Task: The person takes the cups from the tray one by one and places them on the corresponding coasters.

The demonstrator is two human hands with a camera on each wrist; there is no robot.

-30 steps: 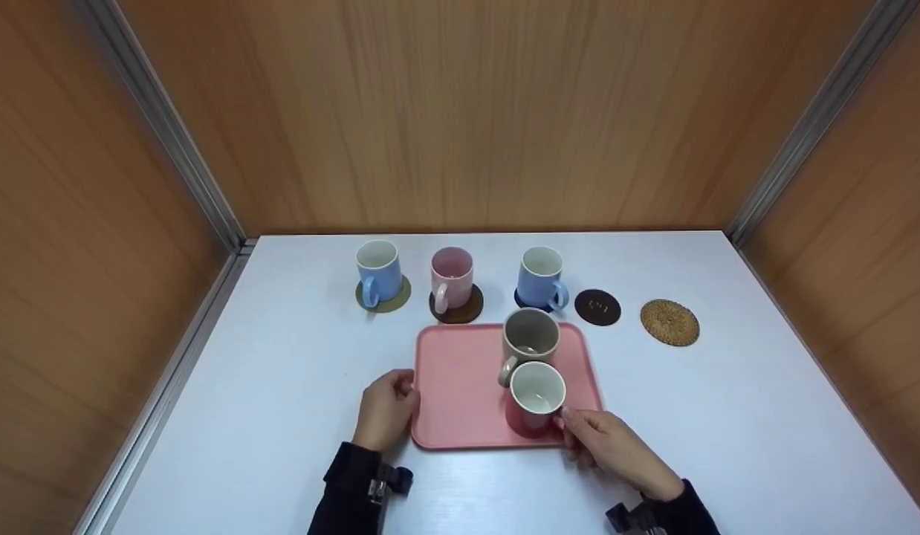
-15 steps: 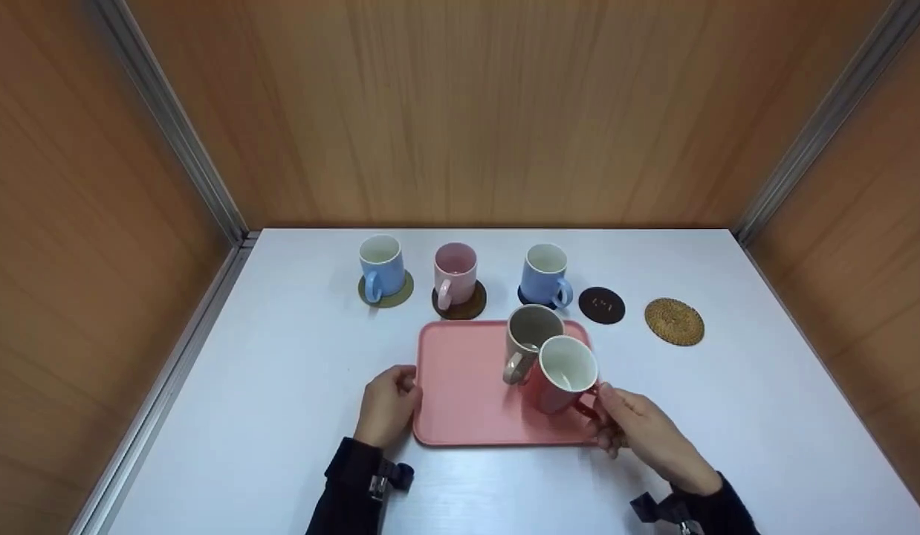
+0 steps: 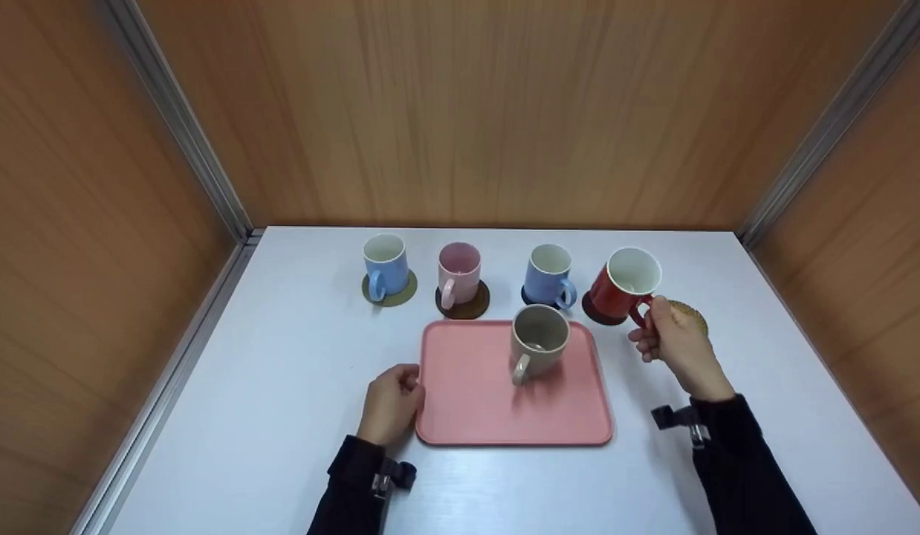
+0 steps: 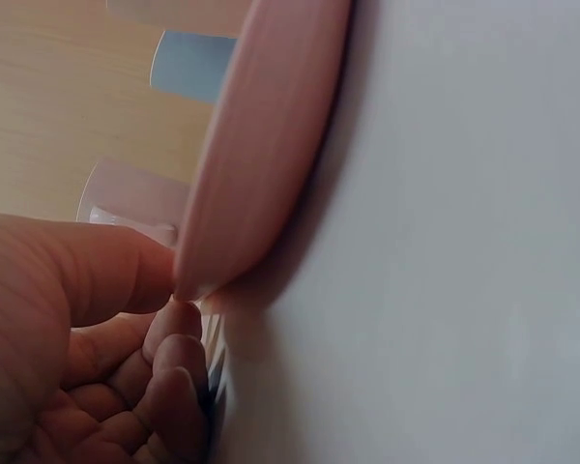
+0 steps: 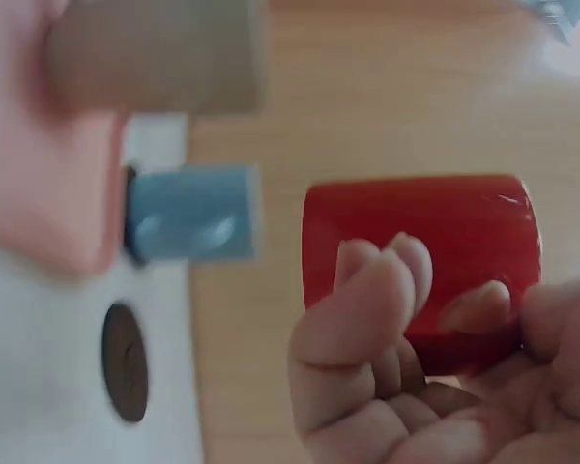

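My right hand [image 3: 679,342] grips a red mug [image 3: 616,292] with a white inside by its handle. In the head view the mug overlaps a dark round coaster [image 3: 603,316]; the right wrist view shows that coaster [image 5: 126,362] apart from the mug [image 5: 420,251], so the mug hangs in the air. My left hand [image 3: 391,403] pinches the left edge of a pink tray [image 3: 467,386], its thumb [image 4: 126,271] at the rim and fingertips at the underside. On the tray stands a beige mug [image 3: 540,345], handle towards me.
Behind the tray, a light blue mug [image 3: 386,267], a pink mug [image 3: 458,275] and another blue mug [image 3: 547,275] stand on coasters. A woven coaster [image 3: 690,316] lies partly hidden behind my right hand. Wood panels [image 3: 460,111] enclose the white table [image 3: 282,357].
My right hand has lifted the red mug off the tray and carried it right and away from me, over to the dark coaster. My left hand has stayed at the tray's edge.
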